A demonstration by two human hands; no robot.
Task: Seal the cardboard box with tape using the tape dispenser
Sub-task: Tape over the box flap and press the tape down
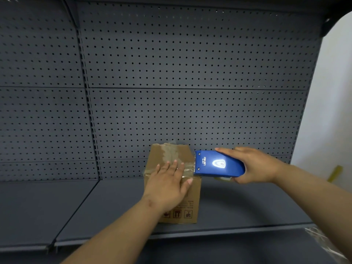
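Cardboard box (187, 204) is sitting on the dark shelf (247, 204), near its front edge, closed, with a pale strip of tape (170, 152) already running over the top toward the back. Left hand (167, 184) is lying flat on the box top, fingers (172, 165) spread and straight, thumb reaching toward the right edge, gripping nothing, just pressing down. Right hand (255, 164) is wrapping around the rear of the blue tape dispenser (219, 163), index finger stretched along its upper side, the rest curled underneath. Dispenser's front end is sitting at the box's upper right edge, a short shiny bit of tape bridging to the box just beside the left fingertips. Pegboard wall (190, 73) is standing right behind the box (whether touching, can't tell). Bare shelf is lying open left and right of the box.
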